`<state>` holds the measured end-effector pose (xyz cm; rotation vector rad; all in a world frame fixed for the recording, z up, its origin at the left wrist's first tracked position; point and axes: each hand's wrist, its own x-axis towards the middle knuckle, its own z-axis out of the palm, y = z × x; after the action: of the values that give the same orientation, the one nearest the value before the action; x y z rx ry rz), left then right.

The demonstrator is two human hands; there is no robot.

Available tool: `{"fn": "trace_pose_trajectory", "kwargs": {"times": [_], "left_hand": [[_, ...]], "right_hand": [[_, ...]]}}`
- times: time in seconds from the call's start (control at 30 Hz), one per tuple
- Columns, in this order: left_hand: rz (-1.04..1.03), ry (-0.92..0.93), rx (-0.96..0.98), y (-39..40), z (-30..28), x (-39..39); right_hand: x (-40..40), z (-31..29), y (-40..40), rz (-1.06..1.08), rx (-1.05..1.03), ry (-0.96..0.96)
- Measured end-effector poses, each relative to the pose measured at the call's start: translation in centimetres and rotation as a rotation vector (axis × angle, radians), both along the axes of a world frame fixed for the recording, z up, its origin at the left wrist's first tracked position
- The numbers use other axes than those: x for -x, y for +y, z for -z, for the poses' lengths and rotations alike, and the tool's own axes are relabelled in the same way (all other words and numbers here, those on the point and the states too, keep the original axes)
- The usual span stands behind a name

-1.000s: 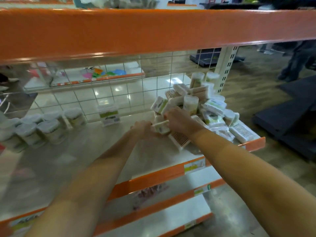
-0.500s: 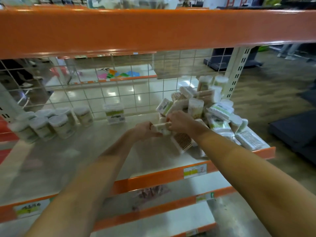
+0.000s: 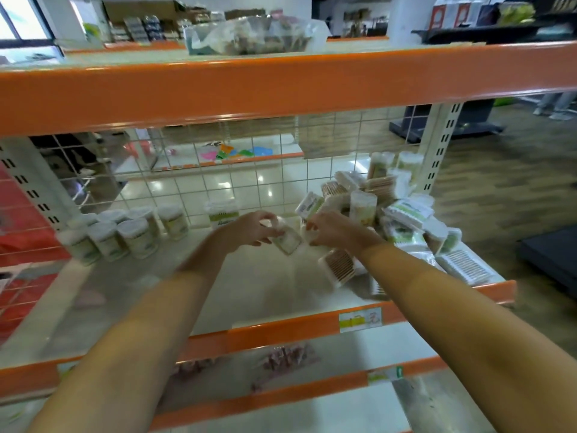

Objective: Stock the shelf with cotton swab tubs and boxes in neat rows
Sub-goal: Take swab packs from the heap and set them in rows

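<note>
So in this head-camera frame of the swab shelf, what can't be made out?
- Print on the tub gripped by the left hand: blurred.
- What the right hand grips: hidden by its own fingers.
- Count of boxes in the pile: they overlap and cover each other.
- Price tag text: too small.
- Contents of the plastic bag on the top shelf: blurred through the film.

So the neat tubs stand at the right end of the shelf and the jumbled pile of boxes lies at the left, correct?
Not quite: the sides are swapped. The head view shows the neat tubs standing at the left end of the shelf, and the jumbled pile of boxes lying at the right end.
</note>
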<state>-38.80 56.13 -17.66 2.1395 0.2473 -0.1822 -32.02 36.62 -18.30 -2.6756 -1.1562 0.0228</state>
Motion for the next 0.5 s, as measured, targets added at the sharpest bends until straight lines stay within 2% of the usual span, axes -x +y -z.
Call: {"fn": "trace_pose_trajectory", "kwargs": {"times": [0.1,0.27,0.5], "left_hand": [[0.006,-0.015,0.039,0.7,-0.2,0.9],[0.056,0.015,-0.032,1.6,-0.6,3.0],[0.103,0.028,-0.068,3.2,-2.3,5.9]], "right_hand": [[0.1,0.3,0.4,0.004,-0.011,0.100],[0.4,1.0,1.1,-0.022,-0.048,0.318],[2.2,1.6,3.6,-0.120,0.024,0.508]]}}
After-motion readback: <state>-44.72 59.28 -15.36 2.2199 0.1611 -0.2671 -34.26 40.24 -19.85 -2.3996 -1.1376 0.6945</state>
